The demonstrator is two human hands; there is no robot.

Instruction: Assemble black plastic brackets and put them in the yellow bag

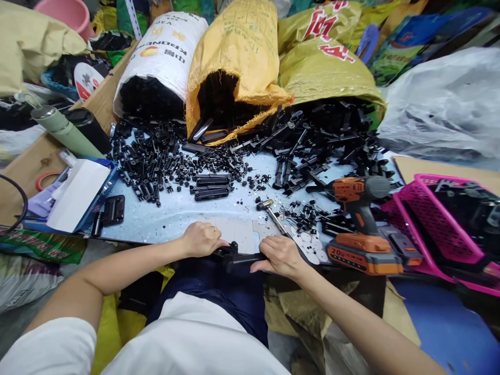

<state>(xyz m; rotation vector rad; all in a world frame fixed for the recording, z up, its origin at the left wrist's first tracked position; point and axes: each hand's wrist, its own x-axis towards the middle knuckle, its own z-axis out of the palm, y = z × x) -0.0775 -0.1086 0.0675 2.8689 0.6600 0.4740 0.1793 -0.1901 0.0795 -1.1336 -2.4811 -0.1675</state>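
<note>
Both of my hands grip a black plastic part (244, 257) at the table's front edge, just above my lap. My left hand (203, 239) is closed on its left end, the thumb pointing inward. Its right end is in my closed right hand (282, 255). A small black knob stands up from the part's middle; its finer shape is hard to make out. Just beyond my right hand lies a hammer (274, 212) with a metal shaft and a double-faced head. Pale cardboard (236, 232) covers the tabletop in front of my hands.
Heaps of small black parts (156, 153) spill from a white sack (164, 52), an orange sack (242, 47) and an olive sack (328, 67). A cordless drill (361, 219) stands at right beside a pink basket (449, 224). Left are a blue box (105, 182) and a green bottle (64, 127).
</note>
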